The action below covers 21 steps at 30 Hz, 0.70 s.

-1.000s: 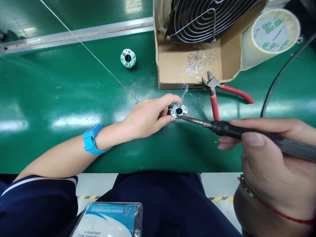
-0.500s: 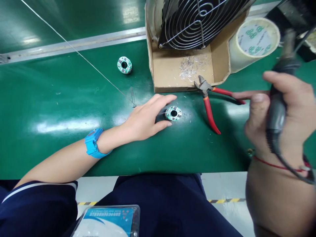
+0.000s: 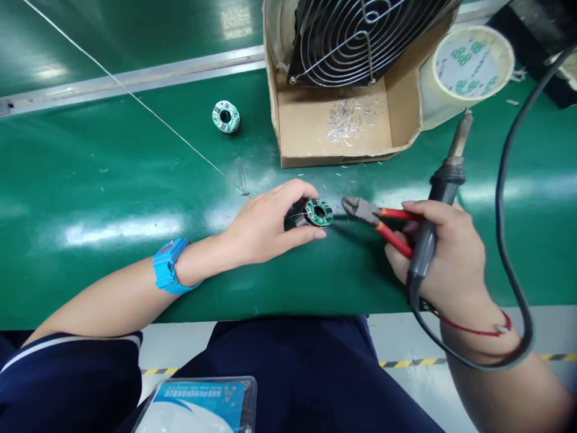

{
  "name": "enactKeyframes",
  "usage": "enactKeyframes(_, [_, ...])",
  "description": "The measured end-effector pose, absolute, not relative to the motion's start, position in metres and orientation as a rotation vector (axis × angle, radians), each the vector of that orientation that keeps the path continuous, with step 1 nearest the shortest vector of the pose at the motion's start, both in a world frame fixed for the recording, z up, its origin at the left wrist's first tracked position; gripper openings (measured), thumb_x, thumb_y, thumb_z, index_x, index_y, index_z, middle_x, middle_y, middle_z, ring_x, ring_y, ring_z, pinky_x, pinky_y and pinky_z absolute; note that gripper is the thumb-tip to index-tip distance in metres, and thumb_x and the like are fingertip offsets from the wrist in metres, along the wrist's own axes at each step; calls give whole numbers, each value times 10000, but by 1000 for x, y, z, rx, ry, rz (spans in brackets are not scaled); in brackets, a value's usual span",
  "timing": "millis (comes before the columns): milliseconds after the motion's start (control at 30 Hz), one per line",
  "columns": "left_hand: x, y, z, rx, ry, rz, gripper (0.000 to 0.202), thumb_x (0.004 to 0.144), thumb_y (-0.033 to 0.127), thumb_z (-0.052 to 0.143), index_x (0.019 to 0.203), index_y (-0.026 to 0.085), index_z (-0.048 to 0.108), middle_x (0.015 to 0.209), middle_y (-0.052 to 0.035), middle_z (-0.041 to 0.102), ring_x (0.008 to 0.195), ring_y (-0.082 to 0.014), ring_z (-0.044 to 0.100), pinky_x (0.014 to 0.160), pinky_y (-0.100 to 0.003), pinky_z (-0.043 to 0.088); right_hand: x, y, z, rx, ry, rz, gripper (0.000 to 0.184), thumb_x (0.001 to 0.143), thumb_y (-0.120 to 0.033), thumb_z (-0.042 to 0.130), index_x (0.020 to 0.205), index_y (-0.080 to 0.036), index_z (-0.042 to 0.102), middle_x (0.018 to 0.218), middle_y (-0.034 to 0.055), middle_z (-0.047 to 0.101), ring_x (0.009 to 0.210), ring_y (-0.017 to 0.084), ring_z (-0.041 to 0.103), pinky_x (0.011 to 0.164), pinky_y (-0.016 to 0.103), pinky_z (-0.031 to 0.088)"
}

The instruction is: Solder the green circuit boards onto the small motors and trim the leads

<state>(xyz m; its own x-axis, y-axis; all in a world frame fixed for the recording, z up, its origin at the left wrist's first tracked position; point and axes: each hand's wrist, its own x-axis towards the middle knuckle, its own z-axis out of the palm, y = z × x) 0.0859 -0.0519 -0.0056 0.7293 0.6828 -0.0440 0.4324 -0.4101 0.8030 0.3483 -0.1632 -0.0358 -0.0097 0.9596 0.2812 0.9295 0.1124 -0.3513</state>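
My left hand (image 3: 270, 225) has its thumb and fingers around a small dark cylinder topped by a ring-shaped green circuit board (image 3: 320, 212). It is tilted, and a thin wire or lead shows beside the board. Diagonal cutters (image 3: 364, 210) with red handles are in my right hand (image 3: 451, 258), their jaws pointing at the board but apart from it. The same hand also holds a soldering iron (image 3: 426, 243), its tip pointing up and away. A second cylinder with a ring-shaped board (image 3: 226, 116) stands farther back on the green bench.
A cardboard box (image 3: 333, 161) holds a black fan (image 3: 351, 45) and many clipped wire leads (image 3: 347, 120). Right of it stands a roll of clear tape (image 3: 466, 66). Solder wire (image 3: 171, 128) stretches across the left side. The iron's cable (image 3: 500, 198) loops over my right wrist.
My right hand has come left and picked up the diagonal cutters from the bench, keeping the soldering iron. The cylinder in my left hand has tipped to the right.
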Motion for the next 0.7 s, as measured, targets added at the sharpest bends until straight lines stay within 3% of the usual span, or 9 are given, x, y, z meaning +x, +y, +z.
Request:
enactKeyframes(133, [85,-53,-7,2147,818,418,351,856,281,759,1105,185,532,995,-8,613,838,-123,594,633,-236,389,346,-164,-25,-1669,-2176,100,517,767,-198,617,1269,-223,495,1180,125,702,920,256,637,770,404,558])
enactKeyframes(200, [83,-53,-9,2193,811,436,359,859,291,758,1121,190,535,997,-9,610,813,-118,587,613,-232,384,348,-162,-20,-1613,-2272,53,495,790,-200,606,1272,-192,493,1214,157,693,936,275,620,792,424,548])
enactKeyframes(267, [82,-53,-10,2236,798,451,370,855,276,765,1135,186,540,1020,-14,619,798,-113,586,596,-228,381,350,-160,-16,-1560,-2346,-16,414,837,-260,598,1232,-162,529,1085,164,702,863,274,597,735,411,528])
enactKeyframes(400, [81,-53,-11,2293,783,486,384,842,239,779,1142,168,551,1061,-27,646,796,-115,603,575,-228,378,348,-161,-10,-1542,-2352,-139,236,892,-283,611,1094,-162,624,706,34,588,627,185,518,572,312,436])
enactKeyframes(500, [81,-51,-10,2274,787,549,372,861,275,764,1154,182,554,1065,-25,658,790,-114,612,552,-224,378,338,-159,-11,-1599,-2219,-186,216,873,-226,646,1081,-166,640,748,27,649,625,149,558,587,275,438])
enactKeyframes(700, [65,-24,3,2215,938,921,396,899,482,705,1193,248,579,923,1,625,609,-91,525,519,-257,365,319,-138,-19,-1926,-1815,-405,405,862,-388,631,1199,-165,604,832,69,644,764,227,579,674,338,439])
